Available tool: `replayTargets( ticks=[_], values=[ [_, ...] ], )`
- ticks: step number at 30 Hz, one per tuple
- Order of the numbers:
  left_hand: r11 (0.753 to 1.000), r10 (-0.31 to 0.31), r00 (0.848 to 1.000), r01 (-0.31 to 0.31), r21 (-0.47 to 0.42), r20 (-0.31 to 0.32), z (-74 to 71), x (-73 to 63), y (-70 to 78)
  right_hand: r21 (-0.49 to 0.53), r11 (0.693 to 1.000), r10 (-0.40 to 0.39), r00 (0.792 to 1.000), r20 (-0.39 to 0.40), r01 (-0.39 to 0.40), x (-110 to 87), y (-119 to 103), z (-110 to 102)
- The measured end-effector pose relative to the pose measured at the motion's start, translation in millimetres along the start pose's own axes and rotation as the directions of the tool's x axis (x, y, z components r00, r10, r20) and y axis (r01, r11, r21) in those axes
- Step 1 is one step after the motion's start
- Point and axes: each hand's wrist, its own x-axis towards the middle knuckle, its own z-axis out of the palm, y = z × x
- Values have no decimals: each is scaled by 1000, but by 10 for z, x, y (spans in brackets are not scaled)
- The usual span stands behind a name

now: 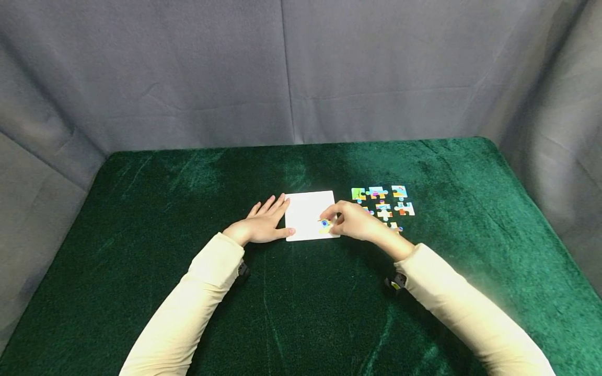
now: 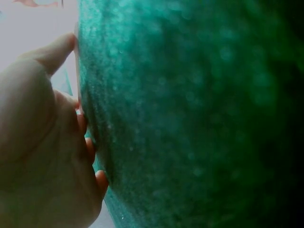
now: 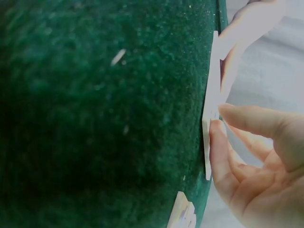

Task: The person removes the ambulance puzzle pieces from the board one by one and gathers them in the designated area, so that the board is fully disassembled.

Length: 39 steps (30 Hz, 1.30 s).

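A white rectangular puzzle board (image 1: pixel 308 209) lies flat on the green cloth. My left hand (image 1: pixel 263 224) spreads its fingers at the board's left side, with the thumb over the lower left corner and the index fingertip at the upper left corner. In the left wrist view, the thumb (image 2: pixel 56 53) reaches the board's edge. Over the board's lower right corner, my right hand (image 1: pixel 355 220) pinches a jigsaw piece (image 1: pixel 325 224) with a blue round print and yellow areas. The right wrist view has thumb and fingertips (image 3: pixel 219 137) close together right at the board.
Several loose colourful jigsaw pieces (image 1: pixel 383 207) lie to the right of the board, some partly hidden behind the right hand. One piece (image 3: pixel 183 213) shows low in the right wrist view. A grey curtain (image 1: pixel 291 73) hangs behind the green table (image 1: pixel 188 172).
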Motion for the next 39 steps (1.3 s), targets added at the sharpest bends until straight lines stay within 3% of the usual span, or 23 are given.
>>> replayTargets(
  ticks=[9, 20, 39],
  values=[
    [1000, -3, 1000, 3, 2, -1, -3, 0, 0, -49, 999, 1, 1000, -3, -1, 18, 21, 16],
    [1000, 5, 1000, -5, 5, -9, -18, -15, 9, -73, 996, -50, 999, -16, 49, 14, 16, 10],
    [1000, -1, 1000, 1, 6, -5, -4, -1, 2, -33, 998, -52, 999, -7, 52, 21, -1, 19]
  ],
)
